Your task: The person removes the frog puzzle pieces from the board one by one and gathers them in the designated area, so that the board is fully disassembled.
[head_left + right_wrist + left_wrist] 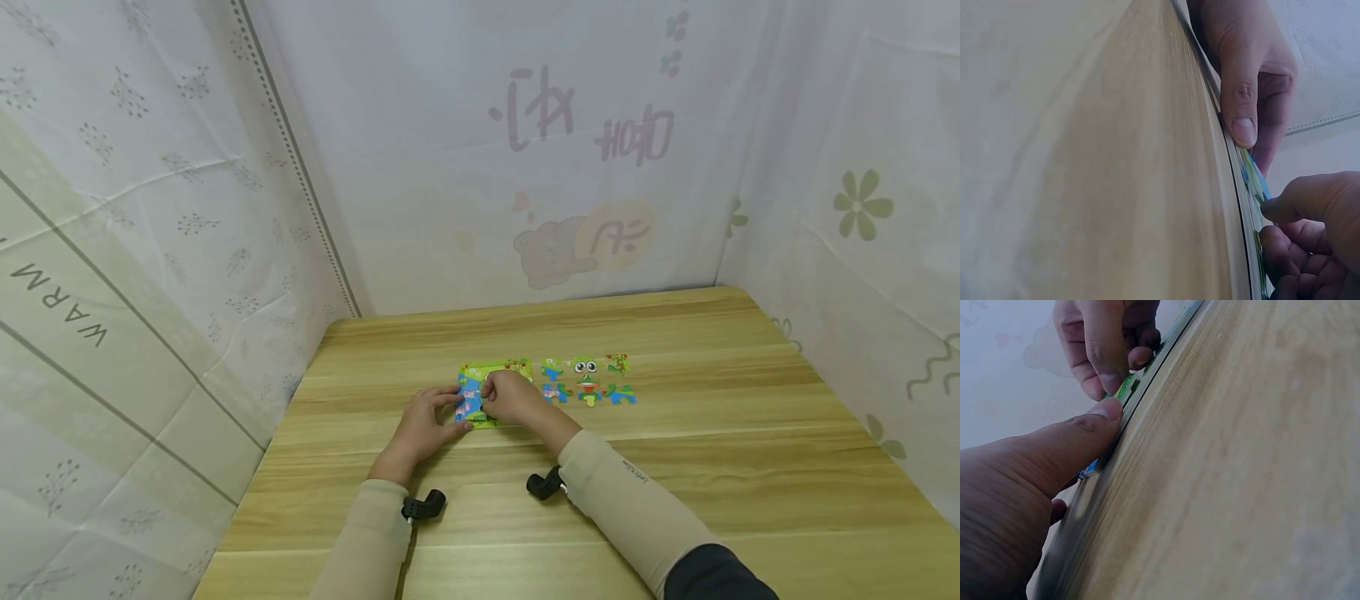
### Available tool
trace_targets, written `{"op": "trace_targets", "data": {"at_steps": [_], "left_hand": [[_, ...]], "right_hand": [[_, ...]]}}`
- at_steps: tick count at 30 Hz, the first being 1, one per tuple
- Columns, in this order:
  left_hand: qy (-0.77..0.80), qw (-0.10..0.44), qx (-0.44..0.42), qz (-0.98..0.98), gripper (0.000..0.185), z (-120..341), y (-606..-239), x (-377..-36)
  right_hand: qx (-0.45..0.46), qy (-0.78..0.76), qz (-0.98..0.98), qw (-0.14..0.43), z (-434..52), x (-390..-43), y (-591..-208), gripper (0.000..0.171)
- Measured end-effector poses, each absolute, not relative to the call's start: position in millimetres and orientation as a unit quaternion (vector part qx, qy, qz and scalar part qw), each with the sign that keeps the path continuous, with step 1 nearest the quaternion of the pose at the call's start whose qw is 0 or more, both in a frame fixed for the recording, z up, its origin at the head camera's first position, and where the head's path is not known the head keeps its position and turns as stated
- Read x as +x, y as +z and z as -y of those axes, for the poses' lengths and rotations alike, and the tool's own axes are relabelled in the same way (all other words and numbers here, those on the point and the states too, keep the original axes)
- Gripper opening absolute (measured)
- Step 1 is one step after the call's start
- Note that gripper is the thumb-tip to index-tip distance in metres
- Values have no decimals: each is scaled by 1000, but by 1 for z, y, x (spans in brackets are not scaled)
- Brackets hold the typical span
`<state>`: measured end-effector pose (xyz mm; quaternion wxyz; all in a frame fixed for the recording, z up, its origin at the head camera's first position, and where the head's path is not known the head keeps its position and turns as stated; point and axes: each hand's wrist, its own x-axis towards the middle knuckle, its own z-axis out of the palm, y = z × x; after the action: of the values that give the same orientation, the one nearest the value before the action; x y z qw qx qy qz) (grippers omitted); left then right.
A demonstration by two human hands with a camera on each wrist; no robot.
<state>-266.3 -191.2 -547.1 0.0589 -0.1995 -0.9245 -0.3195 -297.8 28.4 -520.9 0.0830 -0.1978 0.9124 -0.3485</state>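
Counts, near to far: 1 desk point(480, 542); 2 beige sleeves point(637, 508), 1 dark cuff point(716, 575) on R arm; 2 black wrist cams point(425, 506); 2 hands; 1 puzzle board point(491, 367), mid-desk betw the hands; 6 loose pieces point(588, 392) just R of board, 2 rows of 3; printed cloth point(420, 167) on 3 sides beyond

Materials: desk wood-grain, pale yellow-brown, streaky; sleeves smooth, close-fitting fabric; cams small, bent shape; board flat, thin, approx rectangular, green border w/ red dots, blue w/ pink figs at L; loose pieces flat, knobbed + notched, green/blue, top mid w/ 2 big eyes, lower mid w/ red mouth; cloth whitish, creased, pale prints incl flowers, bear, "WARM"

Fingers: L hand point(422, 429) – thumb + fingers spread apart, thumb tip on board's near L corner, fingers along L edge; R hand point(517, 398) – over board, thumb + forefinger tog, pinching thin piece point(1260, 199), mostly hidden; other fingers curled in
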Motion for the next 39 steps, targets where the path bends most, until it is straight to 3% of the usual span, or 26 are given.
{"op": "trace_targets", "data": {"at_steps": [39], "left_hand": [[-317, 60, -199, 925, 55, 193, -551, -268]], "right_hand": [[-198, -350, -913, 69, -97, -290, -512, 8]]}}
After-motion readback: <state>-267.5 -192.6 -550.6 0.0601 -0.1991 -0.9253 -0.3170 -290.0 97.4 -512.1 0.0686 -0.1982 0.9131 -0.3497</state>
